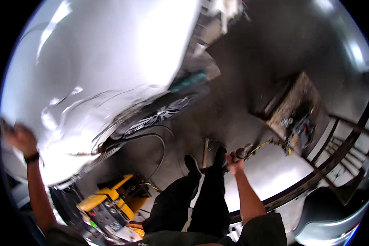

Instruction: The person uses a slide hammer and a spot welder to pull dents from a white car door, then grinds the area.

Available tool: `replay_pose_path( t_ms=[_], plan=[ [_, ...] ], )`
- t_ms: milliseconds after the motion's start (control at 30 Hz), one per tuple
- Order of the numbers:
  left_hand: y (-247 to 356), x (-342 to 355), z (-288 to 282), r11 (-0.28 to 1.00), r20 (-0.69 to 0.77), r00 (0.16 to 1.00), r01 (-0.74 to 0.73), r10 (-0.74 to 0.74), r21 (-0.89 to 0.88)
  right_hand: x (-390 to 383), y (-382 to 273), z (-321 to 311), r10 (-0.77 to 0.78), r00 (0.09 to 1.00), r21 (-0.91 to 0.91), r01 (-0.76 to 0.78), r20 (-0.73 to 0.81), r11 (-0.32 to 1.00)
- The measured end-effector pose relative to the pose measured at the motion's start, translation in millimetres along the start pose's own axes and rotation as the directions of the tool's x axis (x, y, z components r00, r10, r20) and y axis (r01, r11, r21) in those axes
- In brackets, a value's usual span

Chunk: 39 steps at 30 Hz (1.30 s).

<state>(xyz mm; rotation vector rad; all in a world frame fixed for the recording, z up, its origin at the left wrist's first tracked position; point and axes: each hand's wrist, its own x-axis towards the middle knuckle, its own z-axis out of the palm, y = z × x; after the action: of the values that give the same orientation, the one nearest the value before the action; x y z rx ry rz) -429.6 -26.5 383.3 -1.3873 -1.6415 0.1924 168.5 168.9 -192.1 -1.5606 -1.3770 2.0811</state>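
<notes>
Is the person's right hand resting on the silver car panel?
No, the right hand is away from the silver car panel, shut on a small tool over the floor.

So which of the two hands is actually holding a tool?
The right hand, low near the black shoes, has its grip closed on a small dark metal tool with a yellow hose. The left hand rests on the silver car panel.
</notes>
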Motion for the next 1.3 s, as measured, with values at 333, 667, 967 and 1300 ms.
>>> replay_pose_path(
  t_ms=[333, 667, 967, 1300],
  plan=[
    [109, 3, -30, 0.896, 0.032, 0.924, 0.377, -0.381, -0.235, -153, -250, 140, -0.156, 0.689, 0.343, -0.142, 0.708, 0.929],
    [476, -282, -316, -0.732, 0.659, -0.431, -0.006, 0.617, 0.681, -226, -282, 173, 0.163, 0.11, -0.043, -0.689, 0.98, 0.723],
    [625, -90, -428, -0.844, 0.664, -0.52, -0.333, 0.537, 0.421, -195, -281, 87, 0.578, -0.205, -0.508, -0.747, 0.79, 0.429],
    [643, -48, -386, -0.956, 0.818, -0.495, -0.161, 0.295, 0.247, -166, -292, 105, 0.677, -0.114, -0.569, -0.653, 0.727, 0.501]
  ],
)
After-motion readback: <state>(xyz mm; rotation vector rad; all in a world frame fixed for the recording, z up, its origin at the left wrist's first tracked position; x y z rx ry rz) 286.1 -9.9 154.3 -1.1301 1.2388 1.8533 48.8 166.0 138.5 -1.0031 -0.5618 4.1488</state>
